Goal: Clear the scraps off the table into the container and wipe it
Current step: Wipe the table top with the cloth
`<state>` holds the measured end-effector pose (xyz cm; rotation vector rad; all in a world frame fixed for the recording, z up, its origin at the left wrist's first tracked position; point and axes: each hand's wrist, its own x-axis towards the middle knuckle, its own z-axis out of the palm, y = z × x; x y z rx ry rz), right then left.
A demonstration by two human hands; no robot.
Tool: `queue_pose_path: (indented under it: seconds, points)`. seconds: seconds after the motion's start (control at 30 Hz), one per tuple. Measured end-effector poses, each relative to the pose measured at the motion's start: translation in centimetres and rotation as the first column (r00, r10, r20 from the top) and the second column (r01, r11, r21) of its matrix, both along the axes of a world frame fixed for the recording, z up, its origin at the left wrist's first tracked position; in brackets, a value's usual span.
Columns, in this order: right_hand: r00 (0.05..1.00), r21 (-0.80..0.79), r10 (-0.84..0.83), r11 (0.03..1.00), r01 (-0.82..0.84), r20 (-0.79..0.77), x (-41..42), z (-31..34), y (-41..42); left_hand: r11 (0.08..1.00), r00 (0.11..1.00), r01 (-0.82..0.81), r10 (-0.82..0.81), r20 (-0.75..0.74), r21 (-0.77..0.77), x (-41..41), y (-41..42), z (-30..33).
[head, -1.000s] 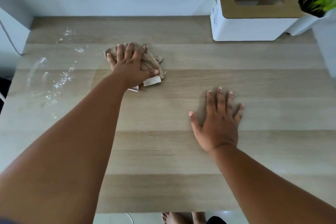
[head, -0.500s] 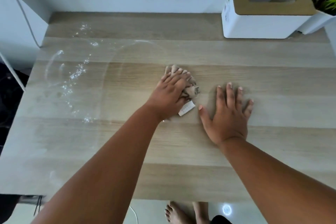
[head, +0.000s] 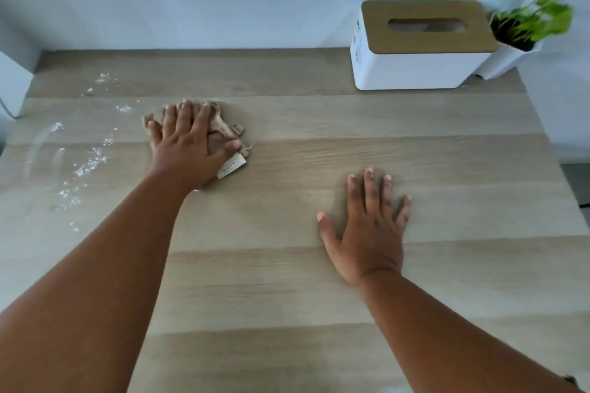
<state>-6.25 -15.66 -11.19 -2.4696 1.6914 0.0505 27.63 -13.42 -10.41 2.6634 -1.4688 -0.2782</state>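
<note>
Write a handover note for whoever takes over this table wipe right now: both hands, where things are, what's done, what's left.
Left hand: flat, fingers straight, pressing the beige cloth onto the table, left of centre.
Right hand: flat on the bare wood, holding nothing.
Wet droplets and streaks lie along the left side, beside the cloth.
Done: no scraps visible on the table.
Left: wipe the wet left side. The tissue box and plant stand at the back right.

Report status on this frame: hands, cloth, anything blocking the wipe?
Left hand flat on cloth, pressing it to table. Right hand open, flat on table. Wet droplets left of cloth. Nothing blocking.
</note>
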Motion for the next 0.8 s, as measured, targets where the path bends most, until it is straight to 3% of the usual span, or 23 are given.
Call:
queue_pose_path:
  seconds: [0.17,0.37,0.6,0.73,0.8]
  points:
    - [1.000,0.019,-0.002,1.000,0.002,-0.008,0.1,-0.1,-0.3,0.994,0.995,0.093,-0.095,0.042,0.056,-0.2,-7.7,-0.1]
    - [1.000,-0.003,-0.004,1.000,0.004,0.010,-0.2,-0.2,-0.4,0.926,0.923,0.376,-0.377,-0.073,-0.022,-4.4,-10.2,0.5]
    - [1.000,-0.012,0.002,1.000,-0.002,-0.016,-0.3,-0.2,-0.3,0.797,0.804,0.590,-0.595,0.003,-0.130,-12.8,-5.4,-0.7]
    - [1.000,-0.001,0.000,1.000,0.000,-0.012,-0.2,0.1,-0.1,0.718,0.730,0.676,-0.684,0.016,-0.164,-10.8,-0.4,-0.6]
    - [1.000,0.006,-0.002,1.000,0.002,-0.002,0.0,0.3,0.0,0.725,0.740,0.666,-0.671,0.035,-0.176,-7.8,1.2,-0.4]
